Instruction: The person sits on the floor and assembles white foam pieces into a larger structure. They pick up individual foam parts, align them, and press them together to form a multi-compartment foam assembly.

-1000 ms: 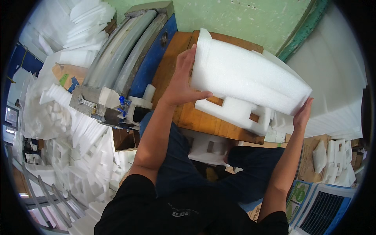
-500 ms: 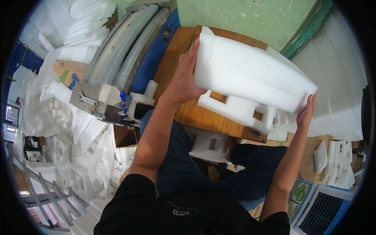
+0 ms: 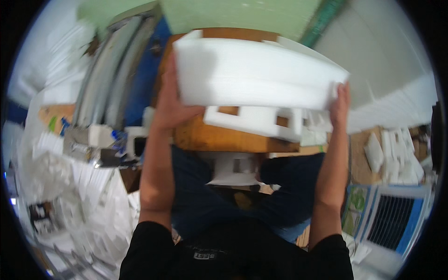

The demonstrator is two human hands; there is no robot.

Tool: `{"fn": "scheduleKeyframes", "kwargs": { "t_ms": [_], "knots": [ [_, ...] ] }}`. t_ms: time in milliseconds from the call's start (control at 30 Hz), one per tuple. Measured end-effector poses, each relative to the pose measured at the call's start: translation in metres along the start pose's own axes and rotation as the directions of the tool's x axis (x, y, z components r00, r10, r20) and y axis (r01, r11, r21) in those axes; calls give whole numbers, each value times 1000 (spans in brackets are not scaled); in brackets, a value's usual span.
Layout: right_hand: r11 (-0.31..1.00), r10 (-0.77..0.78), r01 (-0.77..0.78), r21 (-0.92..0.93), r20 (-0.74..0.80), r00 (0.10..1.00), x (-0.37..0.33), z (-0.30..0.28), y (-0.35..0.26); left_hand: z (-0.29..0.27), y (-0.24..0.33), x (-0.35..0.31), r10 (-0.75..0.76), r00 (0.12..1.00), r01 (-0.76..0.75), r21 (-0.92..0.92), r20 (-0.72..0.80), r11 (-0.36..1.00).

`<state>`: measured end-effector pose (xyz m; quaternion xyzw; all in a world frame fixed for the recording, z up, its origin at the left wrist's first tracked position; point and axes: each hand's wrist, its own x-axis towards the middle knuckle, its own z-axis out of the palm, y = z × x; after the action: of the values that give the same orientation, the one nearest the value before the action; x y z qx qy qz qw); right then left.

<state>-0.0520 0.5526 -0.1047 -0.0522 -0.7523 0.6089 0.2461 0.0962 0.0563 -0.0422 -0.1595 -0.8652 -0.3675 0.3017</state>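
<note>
Between my two hands I hold a large white foam block (image 3: 256, 70), long and boxy, with a raised lip at its left end. My left hand (image 3: 175, 100) is pressed against its left end, thumb under the near lower edge. My right hand (image 3: 340, 102) grips the right end, fingers up along its corner. Below the block, on the wooden table (image 3: 210, 137), lies a smaller white foam piece (image 3: 256, 121) with square cut-outs, partly hidden by the block. The picture is somewhat blurred.
Left of the table stands a machine with long grey rollers (image 3: 112, 70) and a blue side panel (image 3: 144, 74). White foam scraps (image 3: 79, 200) are heaped at the left. A white and blue unit with a dark grille (image 3: 389, 219) is at the lower right. Foam pieces (image 3: 401, 154) lie on cardboard at the right.
My view has swung, so the table and machine sit further left. The foam block stays between both hands and now appears more level and square to me.
</note>
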Motion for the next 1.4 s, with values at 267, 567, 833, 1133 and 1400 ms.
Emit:
{"fn": "scheduleKeyframes", "kwargs": {
  "t_ms": [267, 567, 833, 1133, 1400],
  "knots": [
    [846, 152, -245, 473, 227, 962, -32, 24, -76, 3, -13, -8, -349, 936, 153, -853, -37, 500],
    [950, 10, -90, 299, 259, 966, -37, 27, -67, 9, -26, -16, -444, 896, 273, -796, 6, 540],
    [980, -78, 16, 199, 311, 947, -40, 35, -76, 7, -35, -17, -495, 866, 311, -700, -69, 642],
    [980, -124, 74, 183, 278, 953, -41, 29, -80, 7, -32, -16, -398, 916, 262, -668, -56, 697],
    [974, -169, 203, -100, 277, 946, -43, 26, -115, 0, 5, 2, -485, 866, 377, -479, -122, 793]
  ]
}}
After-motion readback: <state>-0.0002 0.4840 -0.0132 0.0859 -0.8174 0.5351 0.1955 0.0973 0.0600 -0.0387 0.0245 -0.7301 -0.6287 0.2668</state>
